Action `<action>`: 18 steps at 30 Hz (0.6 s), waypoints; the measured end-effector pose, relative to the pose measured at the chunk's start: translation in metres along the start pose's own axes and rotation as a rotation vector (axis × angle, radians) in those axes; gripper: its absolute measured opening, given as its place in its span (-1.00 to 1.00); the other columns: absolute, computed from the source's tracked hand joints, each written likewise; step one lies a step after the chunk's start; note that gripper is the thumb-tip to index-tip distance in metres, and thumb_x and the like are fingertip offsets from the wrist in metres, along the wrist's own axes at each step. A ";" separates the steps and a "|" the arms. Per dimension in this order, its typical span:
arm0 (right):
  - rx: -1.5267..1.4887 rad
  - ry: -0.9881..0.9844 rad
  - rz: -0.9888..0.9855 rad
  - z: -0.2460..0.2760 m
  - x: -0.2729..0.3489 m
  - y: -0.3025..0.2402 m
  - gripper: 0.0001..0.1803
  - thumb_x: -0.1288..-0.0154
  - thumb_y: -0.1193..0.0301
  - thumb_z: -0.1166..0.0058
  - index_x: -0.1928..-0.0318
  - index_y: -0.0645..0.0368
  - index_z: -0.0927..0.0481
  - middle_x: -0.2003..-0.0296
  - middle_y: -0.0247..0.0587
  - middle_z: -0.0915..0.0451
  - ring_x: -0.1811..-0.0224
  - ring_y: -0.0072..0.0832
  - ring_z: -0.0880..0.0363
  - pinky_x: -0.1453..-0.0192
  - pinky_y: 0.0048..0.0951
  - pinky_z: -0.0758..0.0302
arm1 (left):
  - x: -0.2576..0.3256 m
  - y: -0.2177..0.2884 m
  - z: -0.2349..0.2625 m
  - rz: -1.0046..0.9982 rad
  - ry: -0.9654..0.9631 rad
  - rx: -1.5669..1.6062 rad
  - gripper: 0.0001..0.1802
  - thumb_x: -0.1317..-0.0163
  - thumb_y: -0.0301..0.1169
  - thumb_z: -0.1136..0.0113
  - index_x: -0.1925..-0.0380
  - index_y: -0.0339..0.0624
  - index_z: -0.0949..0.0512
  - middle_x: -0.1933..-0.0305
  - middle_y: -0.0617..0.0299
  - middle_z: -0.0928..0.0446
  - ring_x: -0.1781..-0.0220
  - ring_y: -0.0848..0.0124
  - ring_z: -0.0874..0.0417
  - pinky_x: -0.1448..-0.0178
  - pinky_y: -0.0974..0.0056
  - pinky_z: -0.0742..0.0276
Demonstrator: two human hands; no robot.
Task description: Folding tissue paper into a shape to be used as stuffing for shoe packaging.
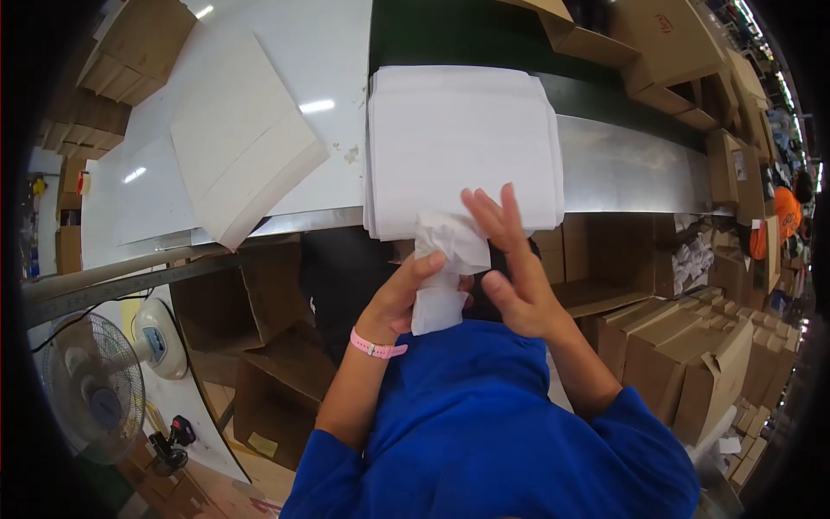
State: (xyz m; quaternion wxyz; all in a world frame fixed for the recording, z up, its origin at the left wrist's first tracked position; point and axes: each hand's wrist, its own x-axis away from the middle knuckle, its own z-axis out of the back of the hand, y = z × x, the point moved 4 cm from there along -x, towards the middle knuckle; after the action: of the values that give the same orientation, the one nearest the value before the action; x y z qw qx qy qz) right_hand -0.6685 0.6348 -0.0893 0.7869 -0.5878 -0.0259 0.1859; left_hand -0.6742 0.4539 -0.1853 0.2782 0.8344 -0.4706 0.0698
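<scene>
My left hand [405, 294] grips a crumpled wad of white tissue paper [445, 264] in front of my chest; a pink band sits on that wrist. My right hand [510, 259] is pressed against the wad's right side with its fingers spread and pointing up. Just beyond the hands a thick stack of white paper sheets [462, 138] lies on the table's near edge, overhanging it slightly. The wad's upper end touches or overlaps the stack's front edge.
A white table [328, 52] carries a flat pile of folded white cardboard [242, 138] at left. A metal conveyor side [631, 169] runs right. Open brown cartons [683, 346] crowd the right and below the table. A fan [91, 385] stands at lower left.
</scene>
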 end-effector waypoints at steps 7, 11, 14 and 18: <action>-0.507 0.076 -0.415 -0.006 0.012 0.017 -0.13 -0.78 0.18 -0.27 -0.85 0.17 -0.16 -0.55 -0.04 -0.55 -0.43 -0.25 -0.65 -0.55 -0.15 -0.58 | 0.000 0.023 -0.024 -0.172 -0.065 -0.290 0.06 -0.30 0.14 -0.63 -0.60 -0.22 -0.38 -0.12 0.06 -0.68 0.04 0.26 -0.80 -0.07 0.09 -0.81; -0.610 -0.019 -0.563 -0.014 0.023 0.037 -0.21 -0.83 0.09 -0.22 -0.79 0.19 -0.27 -0.29 -0.17 -0.65 -0.07 -0.53 -0.67 -0.28 -0.35 -0.65 | -0.003 0.016 -0.031 -0.159 -0.060 -0.182 0.12 -0.27 0.10 -0.68 -0.66 -0.17 -0.31 -0.16 0.08 -0.67 0.01 0.27 -0.80 -0.07 0.10 -0.80; -0.560 -0.037 -0.614 -0.018 0.027 0.044 -0.23 -0.84 0.05 -0.19 -0.77 0.20 -0.31 -0.18 -0.26 -0.66 -0.02 -0.58 -0.64 -0.24 -0.39 -0.64 | 0.000 0.021 -0.039 -0.405 -0.014 -0.223 0.12 -0.38 -0.04 -0.66 -0.75 -0.09 -0.17 -0.24 0.11 -0.60 -0.05 0.32 -0.75 -0.17 0.12 -0.76; -0.708 0.015 -0.668 -0.023 0.031 0.048 -0.19 -0.86 0.02 -0.14 -0.81 0.18 -0.24 -0.23 -0.26 -0.60 -0.24 -0.51 -0.58 -0.39 -0.34 -0.59 | -0.004 0.020 -0.029 -0.406 0.055 -0.288 0.11 -0.40 -0.10 -0.65 -0.76 -0.02 -0.14 -0.28 0.08 -0.57 -0.04 0.33 -0.75 -0.17 0.13 -0.76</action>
State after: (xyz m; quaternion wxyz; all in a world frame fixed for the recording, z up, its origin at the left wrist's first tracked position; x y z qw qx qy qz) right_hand -0.6457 0.6349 -0.1466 0.5555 -0.7803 -0.2690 -0.1012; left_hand -0.6887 0.4640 -0.1543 0.4152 0.8615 -0.2904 -0.0325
